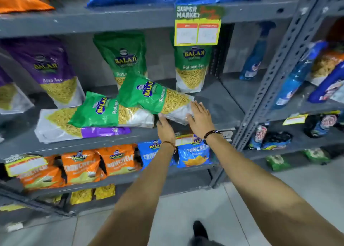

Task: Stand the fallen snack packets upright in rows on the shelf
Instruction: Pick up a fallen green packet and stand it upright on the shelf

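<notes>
- Grey metal shelf (219, 100), middle tier, with snack packets both standing and fallen.
- Right hand (201, 118) spread flat, fingers extended, pressed against the clear bottom end of the tilted green packet (149, 97); beaded bracelet (211, 133) at the wrist.
- Left hand (164, 127) open, fingers reaching under the same packet's near lower edge; thin thread band at that wrist. Fingertips hidden beneath the packet, so grip there cannot be told.
- Tilted green packet lying slanted, top end to the far left and raised, bottom end to the right against the right palm, resting partly on a second fallen green packet (109, 112).
- Second fallen green packet on its side, left of the hands, lying over a fallen purple packet (74, 126) flat at the near edge of the shelf.
- Upright at the far back: one purple packet (50, 69) on the left, one green packet (122, 58) in the middle, another green packet (193, 67) on the right, partly behind a yellow price tag (197, 32) hung from the tier above.
- Bare shelf surface to the right of the hands.
- Lower tier: orange packets (80, 165) on the left, blue packets (193, 154) on the right, seemingly upright though blurred.
- Tiled floor below, with a dark shoe (200, 229) near the bottom edge.
</notes>
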Motion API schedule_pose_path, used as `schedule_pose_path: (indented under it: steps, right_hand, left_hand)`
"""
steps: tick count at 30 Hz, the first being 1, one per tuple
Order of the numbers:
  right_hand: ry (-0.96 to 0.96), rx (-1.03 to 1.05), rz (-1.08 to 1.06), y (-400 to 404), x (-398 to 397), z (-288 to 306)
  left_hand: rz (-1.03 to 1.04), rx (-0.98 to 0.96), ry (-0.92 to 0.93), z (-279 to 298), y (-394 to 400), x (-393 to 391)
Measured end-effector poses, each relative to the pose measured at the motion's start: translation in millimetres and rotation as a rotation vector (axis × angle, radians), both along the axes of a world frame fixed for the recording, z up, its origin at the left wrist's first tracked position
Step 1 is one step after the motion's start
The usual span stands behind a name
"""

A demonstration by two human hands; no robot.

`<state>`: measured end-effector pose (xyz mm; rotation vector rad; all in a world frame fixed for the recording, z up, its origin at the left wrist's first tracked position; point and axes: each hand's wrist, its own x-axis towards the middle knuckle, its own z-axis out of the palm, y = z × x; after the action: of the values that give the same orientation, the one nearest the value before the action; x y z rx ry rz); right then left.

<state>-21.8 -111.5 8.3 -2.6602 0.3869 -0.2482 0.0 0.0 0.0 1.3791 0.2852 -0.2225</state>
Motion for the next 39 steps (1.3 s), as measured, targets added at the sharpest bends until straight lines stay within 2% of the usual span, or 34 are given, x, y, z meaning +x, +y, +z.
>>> schedule_pose_path:
  steps: [3, 5, 8, 12, 17, 21, 24, 28, 32, 36, 39]
  right_hand:
    - [0.010, 0.098, 0.037, -29, 26, 4]
    - [0.040, 0.213, 0.077, -42, 45, 6]
    - [0.061, 0.403, 0.120, -52, 70, 11]
    - [0.155, 0.532, 0.160, -58, 94, 16]
    - [0.126, 0.645, 0.135, -63, 101, 7]
    - [0.061, 0.703, 0.046, -74, 94, 6]
    - [0.042, 0.783, 0.014, -83, 83, 9]
    - [0.054, 1.097, 0.056, -80, 53, 19]
    - [0.246, 1.410, 0.110, -73, 11, 27]
    - [0.263, 1.614, 0.073, -69, -26, 26]
    - [0.212, 1.671, 0.087, -65, -53, 28]
  left_hand:
    - [0.172, -0.246, 0.097, 0, -25, 16]
    - [0.238, -0.396, 0.074, 2, -40, 22]
    - [0.358, -0.519, 0.032, 12, -60, 27]
    - [0.498, -0.565, 0.001, 10, -68, 42]
    - [0.520, -0.549, -0.012, 9, -72, 47]
    - [0.441, -0.571, -0.005, 11, -68, 44]
    - [0.363, -0.498, 0.012, 15, -59, 34]
    - [0.183, -0.470, 0.019, 23, -42, 6]
    - [0.014, -0.494, 0.051, 21, -25, -24]
    - [-0.127, -0.535, 0.045, 17, -8, -53]
    - [-0.171, -0.569, 0.028, 24, 5, -76]
